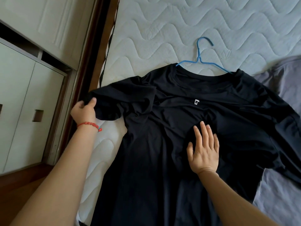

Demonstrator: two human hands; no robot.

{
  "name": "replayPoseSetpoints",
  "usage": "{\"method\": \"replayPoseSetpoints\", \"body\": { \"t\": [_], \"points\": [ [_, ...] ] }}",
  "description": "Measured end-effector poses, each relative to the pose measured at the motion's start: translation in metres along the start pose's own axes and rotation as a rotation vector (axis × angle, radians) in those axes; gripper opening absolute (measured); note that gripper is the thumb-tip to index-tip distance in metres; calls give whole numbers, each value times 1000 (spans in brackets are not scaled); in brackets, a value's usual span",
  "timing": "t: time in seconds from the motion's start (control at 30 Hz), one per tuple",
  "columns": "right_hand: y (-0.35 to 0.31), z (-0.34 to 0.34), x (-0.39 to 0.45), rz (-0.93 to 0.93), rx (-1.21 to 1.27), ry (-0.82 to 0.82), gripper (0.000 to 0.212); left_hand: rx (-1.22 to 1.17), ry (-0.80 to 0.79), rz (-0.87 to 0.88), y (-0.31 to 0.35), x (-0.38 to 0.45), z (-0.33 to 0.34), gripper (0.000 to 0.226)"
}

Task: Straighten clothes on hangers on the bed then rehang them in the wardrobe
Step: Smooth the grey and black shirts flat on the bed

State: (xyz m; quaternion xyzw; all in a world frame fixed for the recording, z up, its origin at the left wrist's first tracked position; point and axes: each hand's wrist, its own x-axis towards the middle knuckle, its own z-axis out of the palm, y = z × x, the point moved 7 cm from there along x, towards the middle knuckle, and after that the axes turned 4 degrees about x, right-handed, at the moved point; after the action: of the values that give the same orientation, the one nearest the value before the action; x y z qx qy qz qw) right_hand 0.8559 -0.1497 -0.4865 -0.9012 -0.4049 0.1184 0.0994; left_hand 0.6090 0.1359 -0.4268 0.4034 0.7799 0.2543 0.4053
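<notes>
Right hand (203,150) lies flat on the black shirt (162,160); left hand (84,110) pinches its sleeve at the mattress (162,30) edge.

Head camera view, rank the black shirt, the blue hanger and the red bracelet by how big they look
1. black shirt, by far the largest
2. blue hanger, partly hidden inside the collar
3. red bracelet, smallest
</notes>
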Motion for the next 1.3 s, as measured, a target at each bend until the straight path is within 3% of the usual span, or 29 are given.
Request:
{"method": "replayPoseSetpoints", "body": {
  "t": [0.1, 0.3, 0.37, 0.47, 0.6, 0.7, 0.8, 0.93, 1.1, 1.3],
  "points": [
    [-1, -1, 0, -5, -5, 8, 56, -217, -169, -260, -29, -9, 11, 40],
    [-1, -1, 1, -15, 0, 14, 56, -167, -316, -275, -33, -24, 32, 44],
    [-1, -2, 1, -17, 5, 22, 56, -112, -276, -252, -34, -20, 25, 40],
    [-2, -4, -1, -23, 22, 35, 55, -68, -79, -160, -35, -4, -8, 25],
    [-3, -5, -1, -25, 39, 56, 54, 318, 150, 90, -31, 6, -44, 31],
    [-2, -6, -2, -26, 44, 64, 54, 412, 179, 275, -19, -9, -39, 33],
    [-1, -6, -3, -28, 45, 73, 53, 507, 67, 404, -9, -25, -11, 37],
    [-1, -5, -3, -31, 43, 82, 54, 646, -59, 227, -18, -24, 15, 54],
    [-1, -6, -4, -27, 51, 82, 54, 429, -75, 205, -15, -15, 10, 29],
    [-2, -7, -4, -24, 54, 80, 54, 235, 133, -61, -58, -11, -52, 35]
  ]
}}
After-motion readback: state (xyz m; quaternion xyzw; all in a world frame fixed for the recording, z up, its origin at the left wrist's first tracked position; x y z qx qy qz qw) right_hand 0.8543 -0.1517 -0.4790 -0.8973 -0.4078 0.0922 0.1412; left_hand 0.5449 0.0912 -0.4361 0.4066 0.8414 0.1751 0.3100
